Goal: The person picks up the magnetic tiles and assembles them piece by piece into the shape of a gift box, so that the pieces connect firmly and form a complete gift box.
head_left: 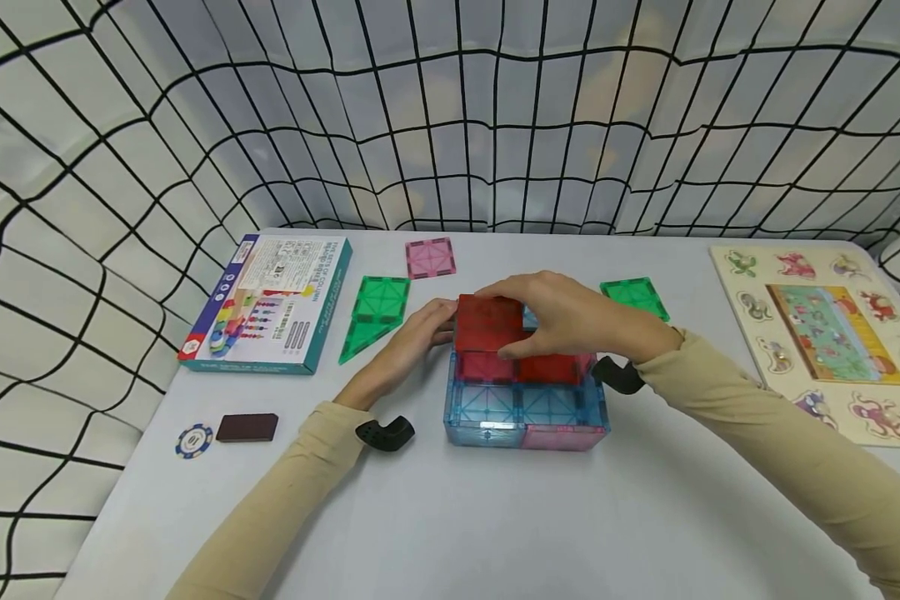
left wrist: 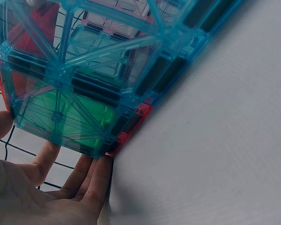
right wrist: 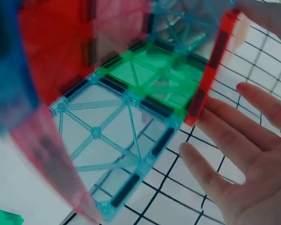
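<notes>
A box-like structure of magnetic tiles stands mid-table, with pale blue tiles in front, one pink tile at the lower right and red tiles behind. My right hand arches over its back left part. Thumb and fingers hold a red tile by its opposite edges. In the right wrist view that red tile shows edge-on between the thumb and the fingers of my right hand, above a green floor tile. My left hand lies flat against the structure's left side. Its straight fingers touch the lower edge of the blue wall.
On the left are a toy box, a poker chip and a dark block. Loose green tiles, a pink tile and another green tile lie behind the structure. A wooden animal puzzle is on the right. A netted backdrop surrounds the table.
</notes>
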{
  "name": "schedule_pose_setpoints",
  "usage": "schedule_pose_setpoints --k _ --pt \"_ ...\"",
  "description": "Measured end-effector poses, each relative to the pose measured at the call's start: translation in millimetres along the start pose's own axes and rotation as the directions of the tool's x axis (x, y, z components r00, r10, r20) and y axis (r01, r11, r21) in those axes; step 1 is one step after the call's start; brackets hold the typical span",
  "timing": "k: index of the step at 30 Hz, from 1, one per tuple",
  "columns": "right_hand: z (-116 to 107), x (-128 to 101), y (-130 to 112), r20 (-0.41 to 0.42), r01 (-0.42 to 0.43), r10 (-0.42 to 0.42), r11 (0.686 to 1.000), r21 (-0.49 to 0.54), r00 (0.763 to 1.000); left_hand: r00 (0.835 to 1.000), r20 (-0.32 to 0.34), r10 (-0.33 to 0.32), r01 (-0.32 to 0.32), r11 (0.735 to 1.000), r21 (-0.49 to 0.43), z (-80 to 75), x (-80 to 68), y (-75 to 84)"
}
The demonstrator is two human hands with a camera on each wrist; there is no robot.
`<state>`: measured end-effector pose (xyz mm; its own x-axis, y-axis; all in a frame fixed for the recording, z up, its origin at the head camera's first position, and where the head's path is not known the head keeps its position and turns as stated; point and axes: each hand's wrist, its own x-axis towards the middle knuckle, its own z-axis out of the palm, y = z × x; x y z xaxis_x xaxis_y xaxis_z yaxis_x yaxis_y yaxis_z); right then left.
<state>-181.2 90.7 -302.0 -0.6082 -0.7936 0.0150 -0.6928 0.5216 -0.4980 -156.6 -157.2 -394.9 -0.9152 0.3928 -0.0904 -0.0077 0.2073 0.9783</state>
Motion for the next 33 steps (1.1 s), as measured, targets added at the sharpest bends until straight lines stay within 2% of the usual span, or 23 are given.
schedule_pose_setpoints --k 4,9,13,16,20,22,25,33 --pt "-15 -8 10 -0.059 -0.027 0.032 0.997 0.070 0.998 1.000 -0.003 0.002 -0.002 1.000 0.001 -0.2 0.3 -0.4" --pt "-45 -31 45 -0.131 -0.164 0.176 0.981 0.101 0.976 1.000 -0.011 0.003 -0.003 1.000 0.010 0.9 1.0 -0.9" --pt "-53 -55 91 -0.085 -0.250 0.259 0.962 0.107 0.962 1.000 -0.009 0.001 -0.001 1.000 0.013 1.5 1.0 -0.6" --pt "-44 -72 124 -0.023 -0.274 0.277 0.956 0.103 0.961 1.000 -0.008 -0.002 0.002 1.000 0.017 1.4 0.1 -0.4" --pt "-27 -89 153 0.042 -0.309 0.306 0.949 0.071 0.951 1.000 -0.009 -0.011 0.011 0.999 0.032 0.6 -0.7 -1.3" --pt "-22 -94 159 0.045 -0.324 0.322 0.944 0.057 0.946 1.000 -0.009 -0.013 0.013 0.999 0.036 0.3 -0.8 -1.6" --pt "-19 -98 164 0.007 -0.338 0.338 0.940 0.039 0.941 1.000 -0.008 -0.014 0.015 0.999 0.032 0.4 -1.3 -1.9" --pt "-12 -97 161 -0.129 -0.371 0.356 0.920 -0.129 0.926 1.000 -0.006 -0.008 0.008 1.000 0.023 0.2 -0.9 -1.8"
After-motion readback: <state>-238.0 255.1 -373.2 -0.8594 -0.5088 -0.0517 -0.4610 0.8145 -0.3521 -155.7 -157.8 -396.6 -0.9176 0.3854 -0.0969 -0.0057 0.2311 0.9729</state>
